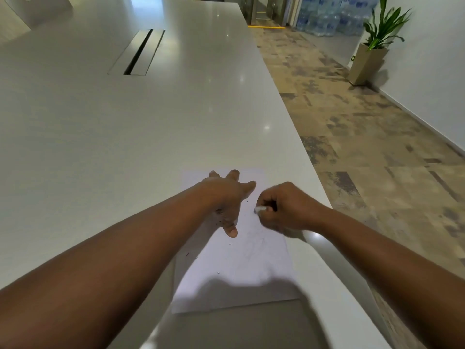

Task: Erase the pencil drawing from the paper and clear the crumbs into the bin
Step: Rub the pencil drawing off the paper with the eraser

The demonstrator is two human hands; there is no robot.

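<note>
A white sheet of paper is laid flat on a long white table, close to the table's right edge and near the person. The left hand is pressed palm down on the upper part of the sheet, with its fingers spread and straight and the thumb pointed back toward the person. The right hand is placed just beside it, to the right, over the sheet's right side. Its fingers are curled round a small white eraser, whose pale end is seen sticking out toward the left hand, low against the paper; whether the tip is touching the sheet cannot be told. Faint grey pencil marks are seen on the paper below the hands. A few dark crumbs are scattered over the sheet, and some are seen on the back of the left hand as well. The lower part of the paper is covered by a shadow.

Farther along the table a metal cable slot is set into the top. To the right of the table, patterned brown floor is seen. A potted plant is stood against the white wall, and stacked water bottles are seen at the far end.
</note>
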